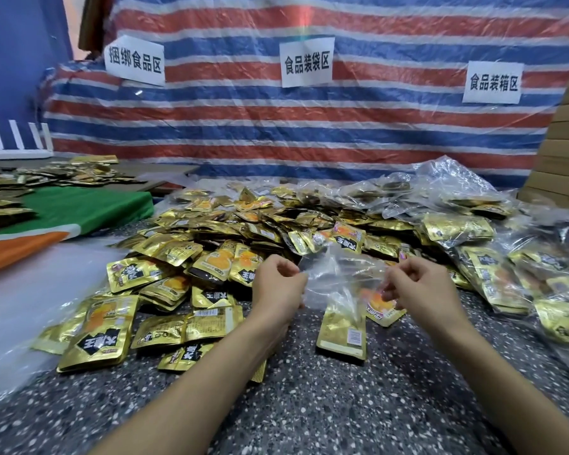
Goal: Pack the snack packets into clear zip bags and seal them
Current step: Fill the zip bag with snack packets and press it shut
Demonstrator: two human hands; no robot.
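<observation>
Snack packets [243, 231]: gold foil, loose heap across the middle of the speckled counter [309, 405], spilling toward the near side. Clear zip bag [339, 270] held up just over the heap's near edge, stretched between both hands. Left grip [278, 284] pinches the bag's left edge, fingers curled. Right grip [421, 290] pinches the right edge the same way. Two more sit right under the bag, between the wrists: barcode-side packet [342, 333] and face-up packet [383, 307]. Can't tell if they're inside the bag or just beneath it. Filled bags [493, 284] of packets piled right of the heap. Clear plastic sheeting [20, 307] on the counter far left, green-and-orange cloth [79, 208] behind it, more packets on that. Striped tarp [309, 133] as backdrop, paper signs [307, 62] stuck on it. Cardboard stack [565, 142] at far right.
</observation>
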